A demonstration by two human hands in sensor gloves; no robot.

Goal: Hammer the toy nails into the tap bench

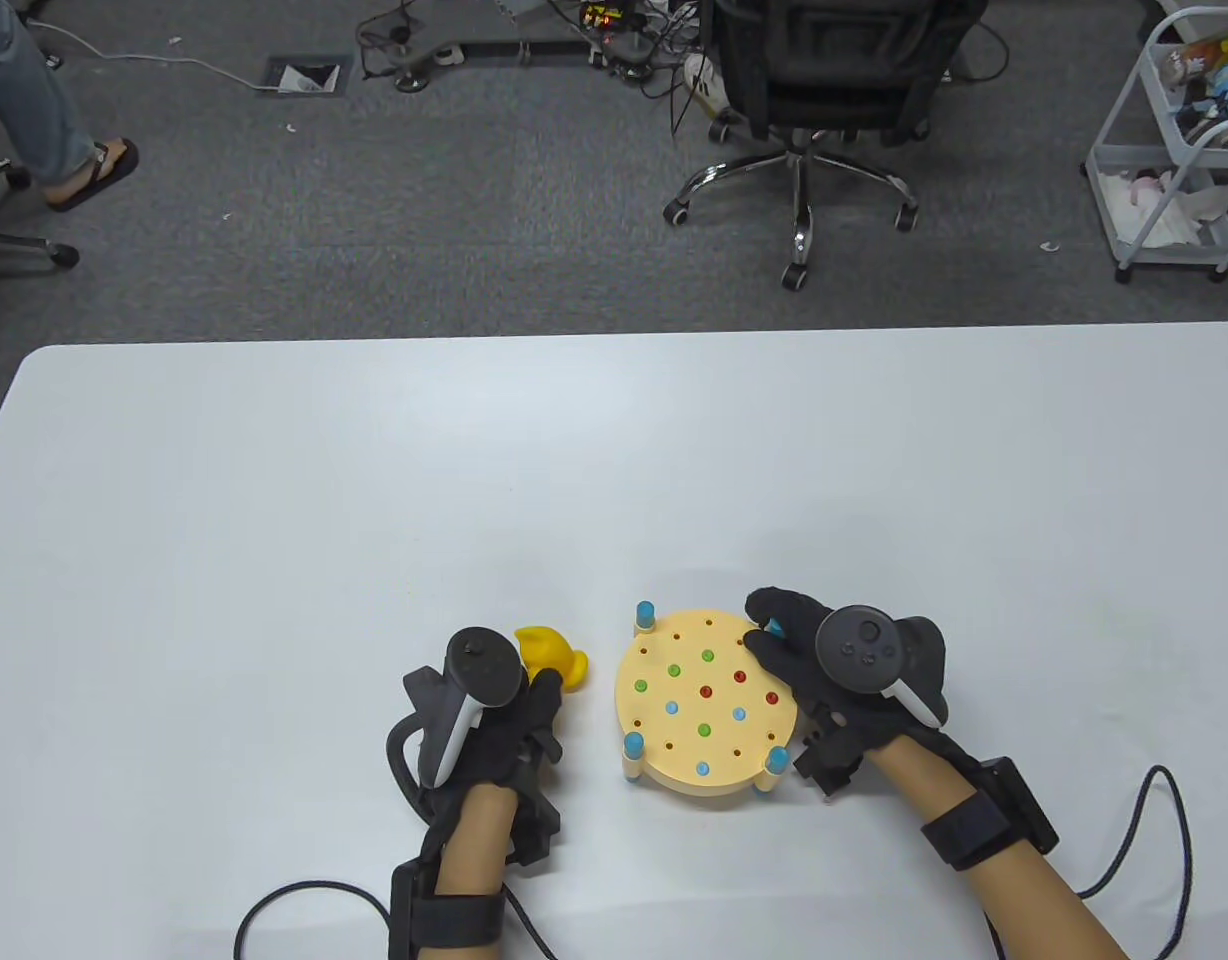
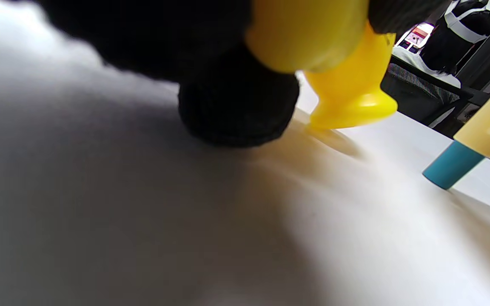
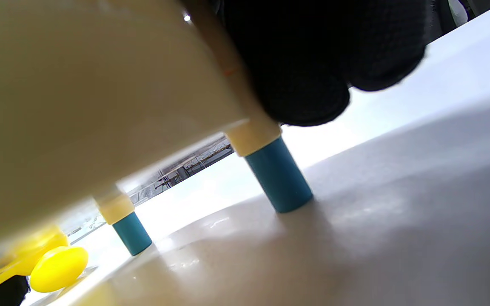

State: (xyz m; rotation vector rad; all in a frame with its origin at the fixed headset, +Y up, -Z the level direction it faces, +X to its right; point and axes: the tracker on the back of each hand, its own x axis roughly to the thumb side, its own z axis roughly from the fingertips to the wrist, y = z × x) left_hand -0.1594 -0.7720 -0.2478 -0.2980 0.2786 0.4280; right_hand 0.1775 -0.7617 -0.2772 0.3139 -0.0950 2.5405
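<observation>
My left hand sits nearest me on the white table, fingers wrapped around the yellow toy hammer, whose head pokes out beyond them and rests on the tabletop. Just to its right stands the round tap bench on blue-tipped legs, its top dotted with red, green and blue toy nails. My right hand holds the bench's right rim, fingers curled over the far edge. Beyond the table I see an office chair.
</observation>
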